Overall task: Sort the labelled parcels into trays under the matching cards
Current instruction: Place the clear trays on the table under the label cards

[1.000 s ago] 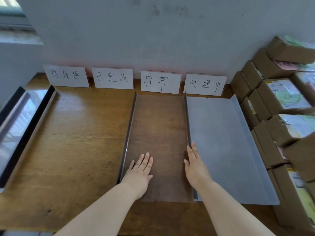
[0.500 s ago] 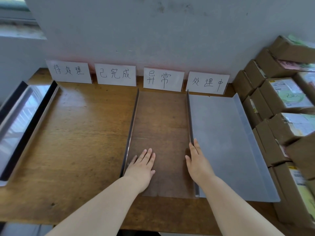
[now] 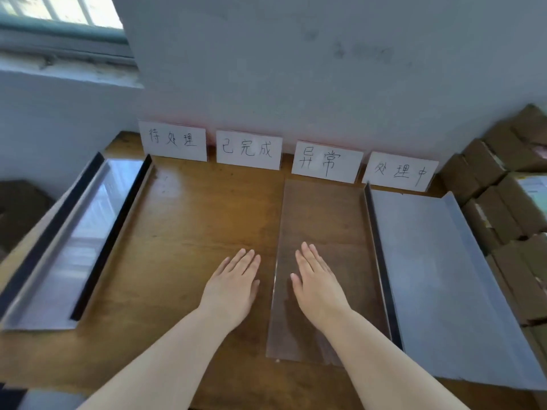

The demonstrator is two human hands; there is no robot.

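Shifting leftwards since a second ago | left hand (image 3: 233, 287) off brown tray (image 3: 325, 214) onto bench (image 3: 183, 232), right hand (image 3: 318, 287) off its wall onto its floor | fingers (image 3: 310, 257) straight, released | parcels (image 3: 485, 173) stacked far right (none sorted yet) | left tray (image 3: 74, 247) likely next

Smooth, slightly shiny brown wooden table (image 3: 192, 232). Glossy clear brown-tinted plastic tray (image 3: 325, 220). Matt pale grey plastic tray (image 3: 429, 276). Glossy, reflective black-edged clear tray (image 3: 83, 232) at left. Matt: 4 white paper cards (image 3: 248, 149), brown cardboard parcels (image 3: 485, 170).
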